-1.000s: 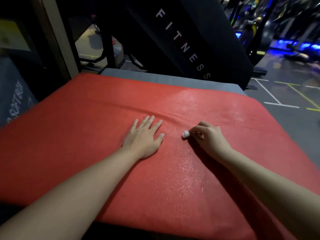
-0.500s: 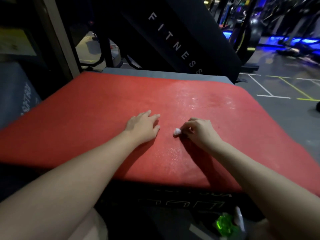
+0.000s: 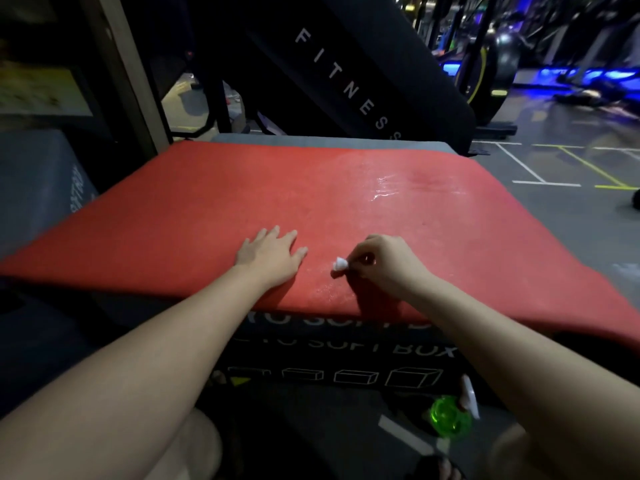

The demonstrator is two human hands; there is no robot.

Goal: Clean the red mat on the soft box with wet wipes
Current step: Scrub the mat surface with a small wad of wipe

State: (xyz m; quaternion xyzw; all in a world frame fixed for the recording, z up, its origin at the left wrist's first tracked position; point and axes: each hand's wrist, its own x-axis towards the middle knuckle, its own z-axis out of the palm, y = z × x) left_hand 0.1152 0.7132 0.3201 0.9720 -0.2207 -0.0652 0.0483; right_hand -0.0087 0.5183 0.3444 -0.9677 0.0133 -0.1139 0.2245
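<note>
1. Wiping near the front edge looks like the step in hand: the right hand point(image 3: 384, 265) pinches a small balled-up wet wipe point(image 3: 340, 264) between thumb and fingertips, and whether its white tip touches the surface I cannot tell
2. The left hand point(image 3: 273, 254) lies palm down just beside it, fingers straight and close together, seemingly pinning the red mat point(image 3: 207, 216)
3. That mat is draped over the top of the soft box point(image 3: 346, 355), with its front edge overhanging the printed side
4. A wet sheen point(image 3: 384, 188) glistens on the far right part; the left half looks dry, so I judge the job well short of done
5. The next move calls for pressing the wipe flat and sweeping towards the dry side, with the left hand shifting out of its path
6. The one container I can see is a green bottle point(image 3: 450, 415) with a white trigger, on the floor below the box; what it holds I cannot tell
</note>
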